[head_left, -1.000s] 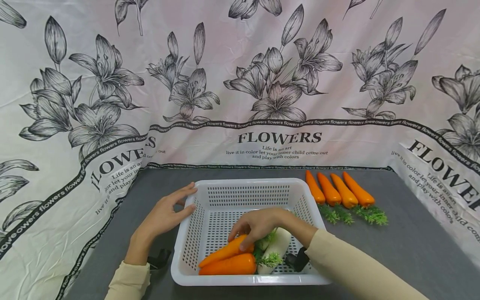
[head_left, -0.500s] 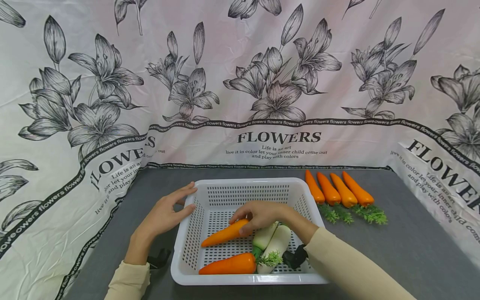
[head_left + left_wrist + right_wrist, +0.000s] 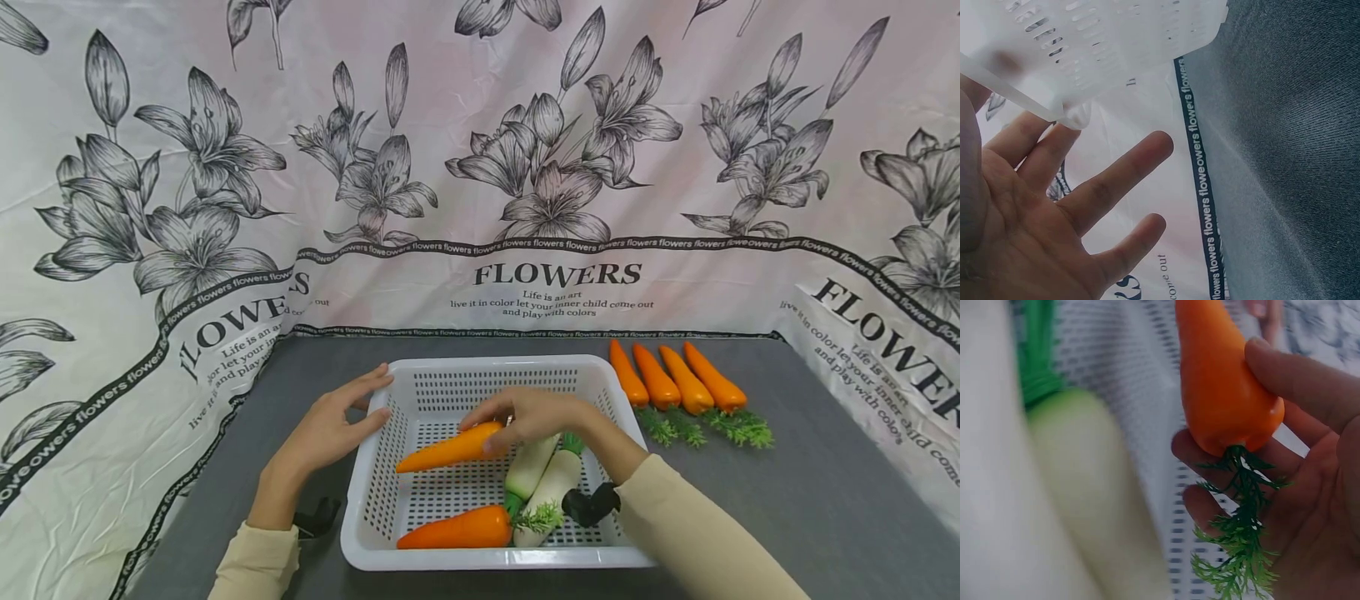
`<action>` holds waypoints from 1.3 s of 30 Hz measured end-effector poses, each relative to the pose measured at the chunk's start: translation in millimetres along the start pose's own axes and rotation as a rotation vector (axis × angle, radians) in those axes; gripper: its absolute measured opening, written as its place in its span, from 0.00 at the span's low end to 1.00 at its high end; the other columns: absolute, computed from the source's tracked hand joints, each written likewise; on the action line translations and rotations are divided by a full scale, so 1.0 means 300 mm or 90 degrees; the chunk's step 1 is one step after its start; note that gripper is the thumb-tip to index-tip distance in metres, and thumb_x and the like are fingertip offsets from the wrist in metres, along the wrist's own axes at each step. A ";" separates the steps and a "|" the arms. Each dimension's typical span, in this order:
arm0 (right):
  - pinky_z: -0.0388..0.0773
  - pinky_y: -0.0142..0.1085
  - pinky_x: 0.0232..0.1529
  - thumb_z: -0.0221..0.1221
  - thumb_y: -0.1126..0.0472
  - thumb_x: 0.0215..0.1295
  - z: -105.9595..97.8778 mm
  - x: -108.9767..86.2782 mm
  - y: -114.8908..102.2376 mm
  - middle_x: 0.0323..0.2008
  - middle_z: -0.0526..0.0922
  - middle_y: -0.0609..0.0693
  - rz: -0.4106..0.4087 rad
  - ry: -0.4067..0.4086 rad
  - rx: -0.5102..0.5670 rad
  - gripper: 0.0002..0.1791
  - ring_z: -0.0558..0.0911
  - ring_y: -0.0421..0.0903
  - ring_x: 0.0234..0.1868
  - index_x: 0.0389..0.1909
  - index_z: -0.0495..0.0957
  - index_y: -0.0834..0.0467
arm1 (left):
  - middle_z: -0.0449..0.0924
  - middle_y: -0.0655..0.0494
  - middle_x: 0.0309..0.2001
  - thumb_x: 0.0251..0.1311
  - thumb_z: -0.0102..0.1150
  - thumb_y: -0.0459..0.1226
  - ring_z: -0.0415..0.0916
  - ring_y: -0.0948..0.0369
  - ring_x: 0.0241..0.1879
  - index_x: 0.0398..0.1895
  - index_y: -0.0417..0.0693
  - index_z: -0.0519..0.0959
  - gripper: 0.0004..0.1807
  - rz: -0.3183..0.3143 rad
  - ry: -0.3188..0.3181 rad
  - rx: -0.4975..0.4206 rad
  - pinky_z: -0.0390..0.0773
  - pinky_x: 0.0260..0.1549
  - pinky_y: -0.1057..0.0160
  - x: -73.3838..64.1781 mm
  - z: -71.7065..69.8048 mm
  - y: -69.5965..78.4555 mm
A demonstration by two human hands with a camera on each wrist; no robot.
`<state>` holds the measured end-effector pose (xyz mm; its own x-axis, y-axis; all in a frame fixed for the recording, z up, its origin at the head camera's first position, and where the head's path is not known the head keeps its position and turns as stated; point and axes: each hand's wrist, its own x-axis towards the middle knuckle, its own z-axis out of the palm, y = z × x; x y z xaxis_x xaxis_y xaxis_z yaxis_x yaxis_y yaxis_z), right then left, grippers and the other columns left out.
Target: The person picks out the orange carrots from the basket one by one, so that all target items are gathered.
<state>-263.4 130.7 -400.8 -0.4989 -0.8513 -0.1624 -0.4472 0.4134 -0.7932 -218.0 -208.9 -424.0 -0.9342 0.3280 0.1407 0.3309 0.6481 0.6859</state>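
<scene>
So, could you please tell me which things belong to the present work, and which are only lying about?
In the work:
carrot in the right grip
basket, touched by the left grip
probably also the second carrot in the basket and the four carrots lined up beside it

Apparently just there:
two white radishes in the basket, untouched
flowered cloth behind
</scene>
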 end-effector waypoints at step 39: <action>0.82 0.40 0.42 0.65 0.56 0.70 -0.107 -0.057 -0.014 0.55 0.83 0.55 -0.007 0.463 0.094 0.27 0.82 0.49 0.44 0.69 0.76 0.49 | 0.58 0.59 0.80 0.70 0.60 0.50 0.79 0.55 0.51 0.75 0.56 0.69 0.32 0.015 0.006 0.028 0.82 0.38 0.63 0.001 0.001 -0.002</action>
<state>-276.8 154.1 -375.8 -0.8837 -0.4052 0.2342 -0.3753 0.3145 -0.8719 -218.3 -208.8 -424.6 -0.9269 0.3378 0.1633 0.3587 0.6702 0.6497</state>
